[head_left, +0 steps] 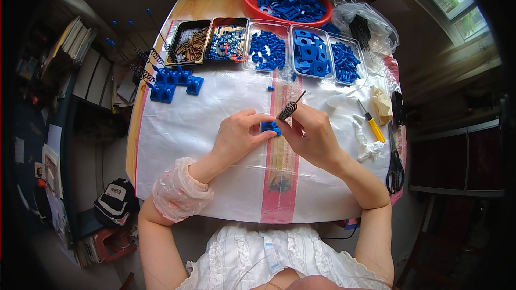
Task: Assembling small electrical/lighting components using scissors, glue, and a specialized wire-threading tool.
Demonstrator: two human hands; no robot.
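Note:
At the middle of the table my left hand (240, 134) pinches a small blue plastic base (271, 127) between thumb and forefinger. Closed around the lower end of a black coil spring (287, 110), my right hand (314, 135) keeps it tilted right above the base. A thin dark rod (301, 97) sticks out of the spring's top. My right fingers hide where spring and base meet. Beyond my hands lies a small loose blue piece (271, 88). Several blue bases with springs and blue-tipped rods (166, 83) stand at the far left.
Along the back stand trays of brass-coloured screws (191, 44), small mixed parts (228, 43) and blue pieces (267, 49). Behind them is a red basin (249, 8) of blue parts. To the right lie a yellow-handled screwdriver (374, 128), crumpled tissue (366, 139) and black scissors (395, 172).

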